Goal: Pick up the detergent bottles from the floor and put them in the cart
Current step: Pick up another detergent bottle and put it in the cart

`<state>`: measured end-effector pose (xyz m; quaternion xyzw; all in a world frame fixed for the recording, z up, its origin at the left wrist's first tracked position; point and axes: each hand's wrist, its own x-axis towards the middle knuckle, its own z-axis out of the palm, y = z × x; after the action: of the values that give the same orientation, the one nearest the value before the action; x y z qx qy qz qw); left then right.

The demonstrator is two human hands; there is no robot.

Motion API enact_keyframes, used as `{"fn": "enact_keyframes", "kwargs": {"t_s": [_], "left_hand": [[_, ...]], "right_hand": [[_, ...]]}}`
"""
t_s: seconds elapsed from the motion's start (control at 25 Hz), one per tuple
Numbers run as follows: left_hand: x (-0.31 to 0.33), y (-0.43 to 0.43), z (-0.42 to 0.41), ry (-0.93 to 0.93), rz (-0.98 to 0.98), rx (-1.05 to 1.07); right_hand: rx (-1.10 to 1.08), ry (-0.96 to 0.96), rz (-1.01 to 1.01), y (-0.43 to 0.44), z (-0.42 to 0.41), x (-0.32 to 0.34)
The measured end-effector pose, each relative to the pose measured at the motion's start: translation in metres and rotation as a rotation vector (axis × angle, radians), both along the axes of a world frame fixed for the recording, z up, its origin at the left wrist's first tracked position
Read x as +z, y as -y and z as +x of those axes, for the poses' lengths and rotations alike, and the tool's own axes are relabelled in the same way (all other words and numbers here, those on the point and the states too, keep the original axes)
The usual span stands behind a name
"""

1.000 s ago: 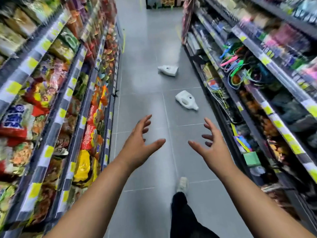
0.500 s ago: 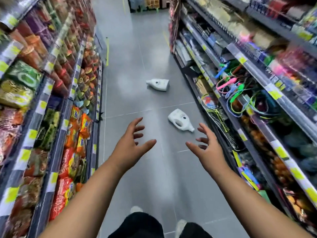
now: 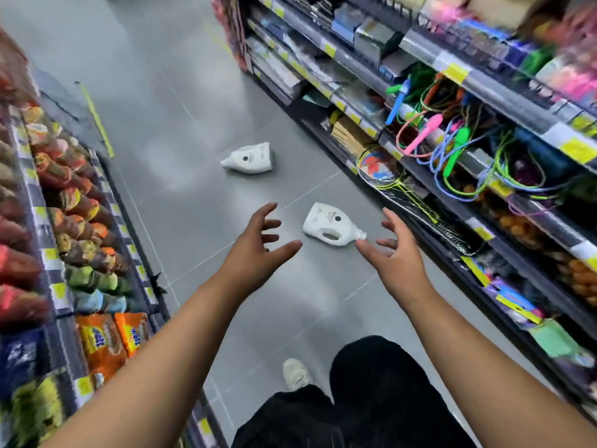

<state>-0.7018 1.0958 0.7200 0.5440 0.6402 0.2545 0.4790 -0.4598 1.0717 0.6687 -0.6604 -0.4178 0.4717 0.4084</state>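
While left hand (image 3: 255,258) and right hand (image 3: 399,265) spread empty fingers, a detergent bottle (image 3: 328,221) lies just beyond on open floor (image 3: 181,130), label unreadable.

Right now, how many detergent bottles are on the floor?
2. Near bottle lies on its side just ahead; far bottle lies mid-aisle beyond it. Others may be hidden.

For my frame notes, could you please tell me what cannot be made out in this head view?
Cart: nowhere in the head view.
Label print on the near bottle and far bottle: too small to read.
Near bottle's cap: the right hand has its thumb tip against it in the picture; real contact cannot be told.
Snack packs on the left shelves: smeared by motion blur.
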Motion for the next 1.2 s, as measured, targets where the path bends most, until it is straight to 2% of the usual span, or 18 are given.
{"fn": "enact_keyframes", "kwargs": {"t_s": [0.24,0.52,0.76,1.04,1.2], "left_hand": [[-0.065,-0.155,0.022,-0.072,-0.048,-0.153],[-0.207,-0.317,0.036,-0.183,-0.158,-0.264],[-0.409,-0.4,0.051,-0.318,-0.194,-0.534],[-0.629,-0.434,0.059,-0.312,-0.28,-0.623],[-0.726,-0.458,0.064,-0.313,-0.348,-0.519]], "right_hand": [[-0.128,0.076,-0.119,-0.114,0.016,-0.073],[-0.303,0.115,-0.239,-0.237,0.026,-0.21],[-0.556,0.16,-0.434,-0.264,0.01,-0.403],[-0.583,0.187,-0.516,-0.278,0.0,-0.595],[-0.522,0.11,-0.613,-0.295,-0.001,-0.687]]}}
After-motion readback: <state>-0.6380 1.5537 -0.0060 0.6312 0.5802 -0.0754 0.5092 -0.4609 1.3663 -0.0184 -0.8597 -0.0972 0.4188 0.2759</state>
